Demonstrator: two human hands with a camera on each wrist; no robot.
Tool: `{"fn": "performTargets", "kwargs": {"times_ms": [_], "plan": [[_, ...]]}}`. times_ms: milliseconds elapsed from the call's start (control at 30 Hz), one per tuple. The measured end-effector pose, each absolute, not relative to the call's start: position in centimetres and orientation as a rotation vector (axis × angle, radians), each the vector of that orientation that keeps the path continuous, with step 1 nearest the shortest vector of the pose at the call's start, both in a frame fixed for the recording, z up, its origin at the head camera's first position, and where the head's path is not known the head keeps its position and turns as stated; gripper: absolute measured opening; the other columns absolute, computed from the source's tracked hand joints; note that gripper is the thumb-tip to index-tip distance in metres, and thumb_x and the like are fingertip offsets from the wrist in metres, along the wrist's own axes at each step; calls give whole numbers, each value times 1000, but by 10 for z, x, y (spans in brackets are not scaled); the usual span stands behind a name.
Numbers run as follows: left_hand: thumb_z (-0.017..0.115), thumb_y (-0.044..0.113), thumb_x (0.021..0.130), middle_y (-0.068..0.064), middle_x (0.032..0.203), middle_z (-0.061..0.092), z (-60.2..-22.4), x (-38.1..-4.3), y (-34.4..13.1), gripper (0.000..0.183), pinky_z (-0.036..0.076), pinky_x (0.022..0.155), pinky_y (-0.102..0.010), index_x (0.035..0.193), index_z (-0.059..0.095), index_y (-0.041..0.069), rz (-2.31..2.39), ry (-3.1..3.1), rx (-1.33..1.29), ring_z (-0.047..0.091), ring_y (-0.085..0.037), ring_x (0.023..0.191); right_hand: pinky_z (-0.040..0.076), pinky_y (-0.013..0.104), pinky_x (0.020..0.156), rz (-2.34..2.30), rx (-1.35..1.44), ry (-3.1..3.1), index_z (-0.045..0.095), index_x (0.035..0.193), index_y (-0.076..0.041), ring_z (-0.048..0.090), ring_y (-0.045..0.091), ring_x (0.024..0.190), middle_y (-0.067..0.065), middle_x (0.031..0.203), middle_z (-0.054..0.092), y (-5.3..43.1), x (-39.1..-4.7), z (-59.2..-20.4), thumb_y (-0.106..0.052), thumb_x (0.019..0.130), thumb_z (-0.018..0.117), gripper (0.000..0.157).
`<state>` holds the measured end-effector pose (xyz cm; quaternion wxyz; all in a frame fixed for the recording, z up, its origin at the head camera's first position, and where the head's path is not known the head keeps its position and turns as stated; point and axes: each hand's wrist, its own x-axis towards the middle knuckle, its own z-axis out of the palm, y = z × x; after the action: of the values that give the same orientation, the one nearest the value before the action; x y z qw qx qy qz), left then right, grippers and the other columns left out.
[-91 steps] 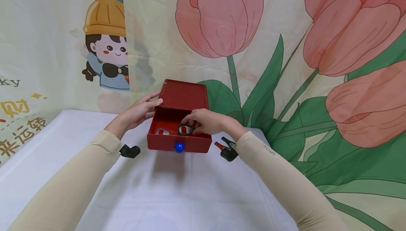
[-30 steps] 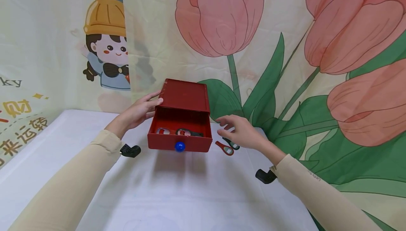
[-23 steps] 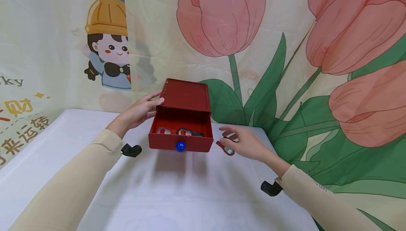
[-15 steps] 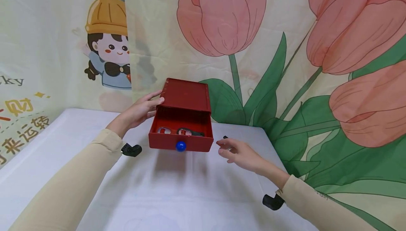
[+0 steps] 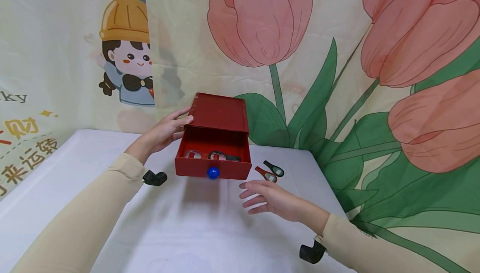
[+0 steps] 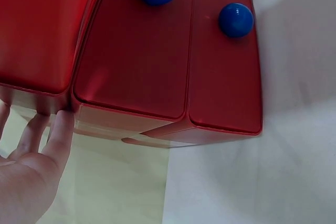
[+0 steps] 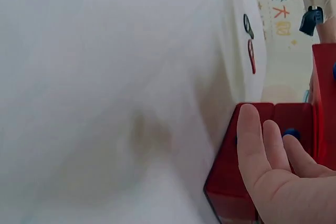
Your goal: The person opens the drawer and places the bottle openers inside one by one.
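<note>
A red drawer cabinet point(image 5: 219, 111) has its top drawer point(image 5: 187, 166) pulled out, with a blue knob point(image 5: 213, 173) on its front. Inside the drawer lie a black bottle opener point(image 5: 229, 157) and another with a silvery head point(image 5: 193, 154). My left hand point(image 5: 164, 130) rests against the cabinet's left side, thumb at the top edge; the left wrist view shows its fingers point(image 6: 60, 137) straight along the side. My right hand point(image 5: 271, 200) hangs over the white cloth, right of the drawer front, fingers loosely extended and holding nothing.
Beyond my right hand, a red opener point(image 5: 265, 174) and a dark green one point(image 5: 274, 168) lie on the white-covered table point(image 5: 187, 239). Two more closed drawers point(image 6: 134, 61) with blue knobs sit below the open one. A printed cloth point(image 5: 180, 23) hangs behind.
My right hand has let go of the black bottle opener, now in the drawer, and moved out to the right, then down toward the front. My left hand has stayed at the cabinet.
</note>
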<state>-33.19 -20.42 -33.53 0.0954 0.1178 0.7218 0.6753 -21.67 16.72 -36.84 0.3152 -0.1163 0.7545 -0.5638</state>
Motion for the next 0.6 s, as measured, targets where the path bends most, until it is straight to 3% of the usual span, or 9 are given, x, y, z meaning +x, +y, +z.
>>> {"fn": "performTargets", "kwargs": {"times_ms": [133, 600], "plan": [[57, 40, 109, -15, 174, 27, -336, -332, -204, 78, 31, 126, -58, 173, 13, 26, 2008, 2133, 352, 31, -42, 157, 57, 47, 105, -1542, -252, 1864, 50, 154, -2, 65, 42, 129, 15, 135, 67, 156, -213, -372, -45, 110, 53, 62], [55, 38, 110, -15, 173, 28, -336, -332, -206, 76, 32, 126, -58, 173, 14, 25, 2015, 2127, 372, 32, -42, 156, 53, 46, 111, -1754, -159, 1566, 46, 155, 0, 66, 36, 128, 21, 150, 57, 112, -202, -374, -48, 110, 50, 65]]}}
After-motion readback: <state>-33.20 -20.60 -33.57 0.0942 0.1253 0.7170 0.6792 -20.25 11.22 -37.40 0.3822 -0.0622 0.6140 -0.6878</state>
